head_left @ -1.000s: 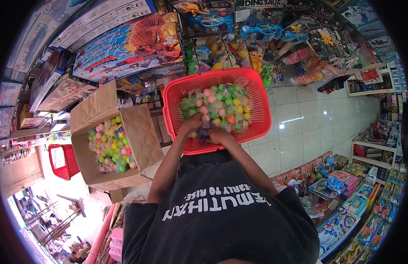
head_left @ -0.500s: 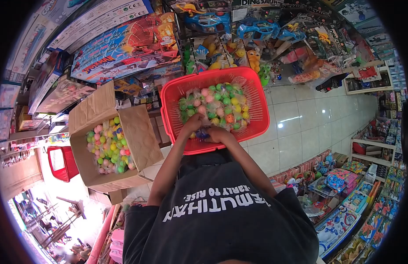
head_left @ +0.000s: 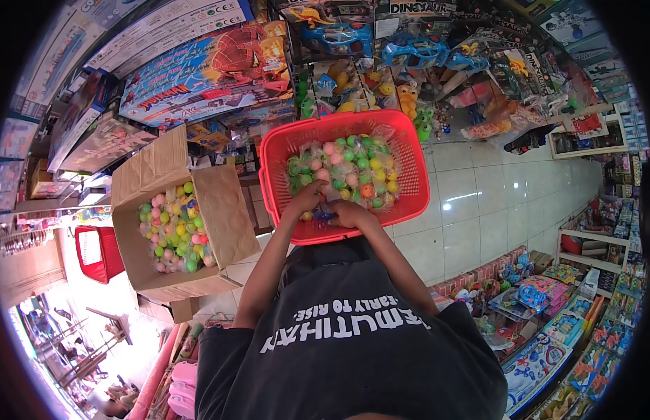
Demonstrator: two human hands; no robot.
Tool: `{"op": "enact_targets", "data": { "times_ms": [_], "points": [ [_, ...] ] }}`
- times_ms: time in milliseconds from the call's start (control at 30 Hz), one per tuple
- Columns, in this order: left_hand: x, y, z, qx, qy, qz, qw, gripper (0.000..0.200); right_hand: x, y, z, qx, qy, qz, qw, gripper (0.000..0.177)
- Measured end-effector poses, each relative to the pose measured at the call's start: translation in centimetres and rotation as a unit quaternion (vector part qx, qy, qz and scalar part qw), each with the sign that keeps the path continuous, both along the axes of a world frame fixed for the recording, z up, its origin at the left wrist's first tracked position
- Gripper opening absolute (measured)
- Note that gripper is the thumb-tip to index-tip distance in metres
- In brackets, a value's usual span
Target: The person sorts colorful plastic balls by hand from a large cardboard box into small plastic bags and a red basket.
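Observation:
A red plastic basket (head_left: 418, 178) holds many small bagged balls (head_left: 342, 157) in pink, green, yellow and orange. Inside its near side, my left hand (head_left: 309, 197) has its fingers bent over the clear plastic. Beside it on the right, my right hand (head_left: 347, 213) reaches down at a bag of dark blue balls (head_left: 323, 213). The blue bag lies between both hands, and its contact with each hand is partly hidden. To the left, an open cardboard box (head_left: 227, 210) contains more coloured balls (head_left: 176, 231).
Toy boxes (head_left: 206, 73) are stacked at the upper left, and hanging toys (head_left: 412, 50) line the back. Tiled floor (head_left: 465, 203) shows right of the basket. A second red basket (head_left: 101, 254) stands far left, and packaged toys (head_left: 542, 294) lie at lower right.
The view has shifted slightly. Both hands remain in the basket at nearly the same spot, with only small finger movement.

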State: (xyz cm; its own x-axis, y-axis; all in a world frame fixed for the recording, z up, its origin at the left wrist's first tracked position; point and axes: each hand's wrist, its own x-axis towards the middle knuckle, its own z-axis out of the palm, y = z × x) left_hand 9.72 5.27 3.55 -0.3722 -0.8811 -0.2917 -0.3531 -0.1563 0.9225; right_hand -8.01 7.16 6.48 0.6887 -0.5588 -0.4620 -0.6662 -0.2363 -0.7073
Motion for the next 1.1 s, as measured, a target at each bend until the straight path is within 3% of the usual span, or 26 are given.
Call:
{"op": "enact_targets", "data": {
  "times_ms": [67, 200, 267, 300, 367, 467, 567, 667, 833, 900, 1033, 1100],
  "points": [
    [0.4, 0.2, 1.3, 0.055, -0.027, -0.011, 0.998, 0.04, -0.3, 0.0, 3.5, -0.018, 0.018, -0.018, 1.0, 0.047],
    [0.6, 2.0, 4.1, 0.01, -0.053, -0.017, 0.998, 0.037, -1.9, 0.3, 7.3, 0.014, 0.01, -0.069, 0.997, 0.042],
    [0.4, 3.6, 7.4, -0.003, 0.063, 0.063, 0.996, 0.028, -3.5, 1.0, 7.5, -0.069, -0.084, -0.132, 0.985, 0.034],
    [0.5, 4.5, 9.7, -0.007, 0.061, 0.07, 0.996, 0.028, -4.0, 1.2, 8.6, -0.072, -0.087, -0.125, 0.986, 0.034],
    [0.5, 6.3, 14.0, 0.175, 0.196, 0.085, 0.961, 0.027, -4.9, 1.6, 11.7, -0.015, -0.121, -0.184, 0.975, 0.024],
    [0.9, 9.8, 15.6, 0.241, 0.28, 0.071, 0.927, 0.029, -7.2, 3.0, 12.2, 0.076, -0.194, -0.181, 0.961, 0.02],
    [0.4, 12.8, 15.5, 0.266, 0.247, 0.052, 0.93, 0.028, -9.0, 4.5, 13.4, 0.15, -0.188, -0.107, 0.965, 0.019],
    [-0.8, 15.6, 12.1, 0.28, 0.173, 0.051, 0.943, 0.028, -9.9, 6.5, 13.2, 0.168, -0.121, -0.052, 0.977, 0.019],
    [-3.4, 21.5, 0.0, 0.261, 0.098, 0.19, 0.941, 0.025, -10.0, 9.0, 2.8, 0.227, -0.011, 0.019, 0.974, 0.027],
    [-3.6, 24.7, -5.6, 0.071, 0.005, 0.227, 0.971, 0.026, -9.9, 10.3, -4.0, 0.19, 0.059, 0.048, 0.979, 0.031],
    [-1.6, 29.7, -8.5, 0.142, -0.11, 0.209, 0.961, 0.029, -8.3, 11.5, -8.5, 0.275, 0.166, 0.039, 0.946, 0.033],
    [-0.7, 32.7, -11.2, 0.122, -0.145, 0.294, 0.937, 0.027, -8.1, 11.6, -12.0, 0.274, 0.204, 0.032, 0.939, 0.032]
  ]
}}
